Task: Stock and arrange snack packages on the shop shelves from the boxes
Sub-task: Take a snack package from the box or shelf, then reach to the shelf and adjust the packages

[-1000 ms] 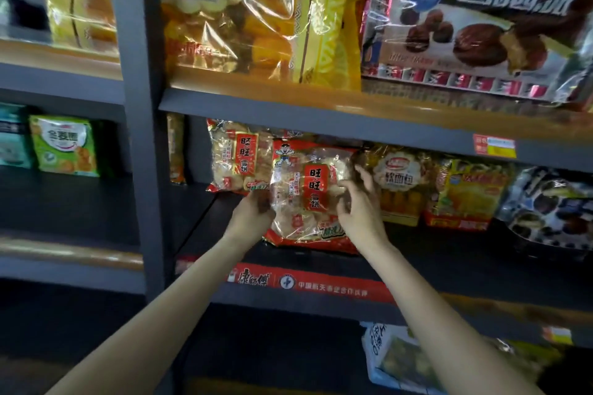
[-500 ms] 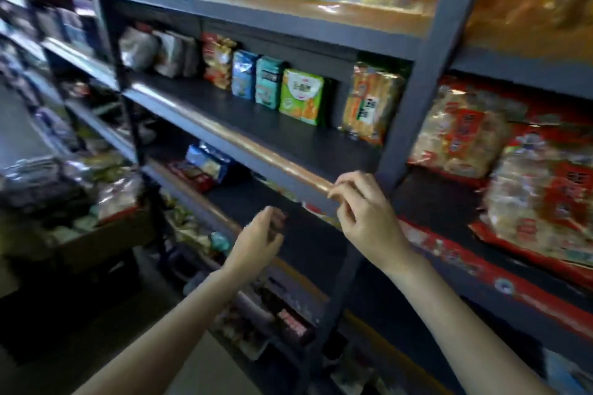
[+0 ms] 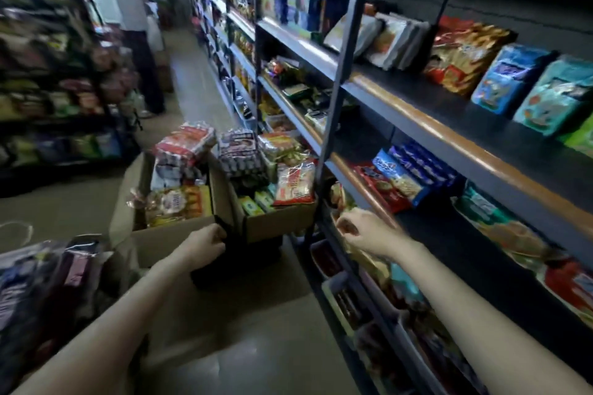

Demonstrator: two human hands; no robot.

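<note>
Stocking looks partly done: many packets already line the dark metal shop shelves (image 3: 465, 125) to the right of the right hand (image 3: 369, 231), yet the two brown cardboard boxes (image 3: 279, 221) just beyond the left hand (image 3: 205, 242) are heaped with snack packages (image 3: 295, 183). Both hands hang loosely curled and hold nothing; the left sits near the closer box's rim, the right just beside the lower shelf edge

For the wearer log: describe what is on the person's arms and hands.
Nothing shows on either. The left hand and right hand are bare, with no gloves, rings or watch visible. Both forearms are uncovered right to the frame's lower edge; no sleeve enters the view.
</note>
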